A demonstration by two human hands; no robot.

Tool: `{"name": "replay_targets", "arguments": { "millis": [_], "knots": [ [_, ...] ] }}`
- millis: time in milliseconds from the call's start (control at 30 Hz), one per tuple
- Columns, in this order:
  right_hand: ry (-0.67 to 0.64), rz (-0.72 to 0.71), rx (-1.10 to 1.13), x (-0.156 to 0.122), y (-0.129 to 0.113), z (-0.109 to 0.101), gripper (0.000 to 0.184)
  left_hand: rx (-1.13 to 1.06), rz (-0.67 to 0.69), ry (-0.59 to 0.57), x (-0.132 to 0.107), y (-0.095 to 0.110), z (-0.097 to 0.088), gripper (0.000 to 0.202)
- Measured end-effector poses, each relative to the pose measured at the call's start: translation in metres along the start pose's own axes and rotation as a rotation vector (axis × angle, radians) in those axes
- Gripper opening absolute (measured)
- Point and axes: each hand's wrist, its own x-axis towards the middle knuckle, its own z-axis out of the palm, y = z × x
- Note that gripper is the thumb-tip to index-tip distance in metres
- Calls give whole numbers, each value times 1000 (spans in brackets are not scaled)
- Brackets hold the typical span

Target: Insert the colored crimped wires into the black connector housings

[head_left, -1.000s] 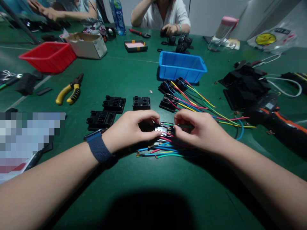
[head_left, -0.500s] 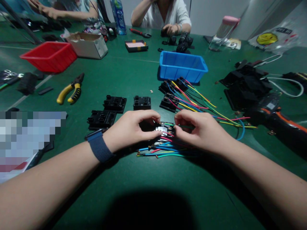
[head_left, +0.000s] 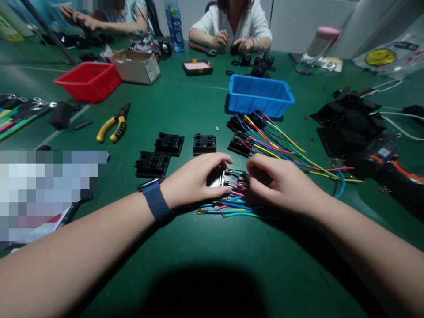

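Note:
My left hand (head_left: pixel 195 179) and my right hand (head_left: pixel 281 183) meet over a small black connector block (head_left: pixel 232 179) lying on the green table (head_left: pixel 205 256). The left fingers curl round the block's left side. The right fingers pinch a wire at its right side. Several coloured wires (head_left: pixel 228 207) fan out beneath both hands. A blue band sits on my left wrist (head_left: pixel 155 201).
Three empty black blocks (head_left: pixel 168 143) lie just beyond my hands, wired blocks (head_left: pixel 245 139) to the right by a blue bin (head_left: pixel 260 95). Yellow-handled pliers (head_left: pixel 112 126), a red bin (head_left: pixel 88 81), a power tool (head_left: pixel 387 163) and two seated people at the far edge.
The view has shifted, so everything sits a little further right and lower. My hands stay on the block, fingers slightly lower over it.

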Motion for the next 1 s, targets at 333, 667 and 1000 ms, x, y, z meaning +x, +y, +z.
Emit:
{"name": "replay_targets", "arguments": {
  "millis": [333,667,1000],
  "knots": [
    [39,-12,-58,1,5,8,52,173,53,181,-1,-1,-5,25],
    [89,-159,-276,-2,6,16,32,-367,-220,56,0,-6,-1,47],
    [87,-78,-39,-3,-2,10,65,-467,-197,55,2,3,-5,39]
  ]
}}
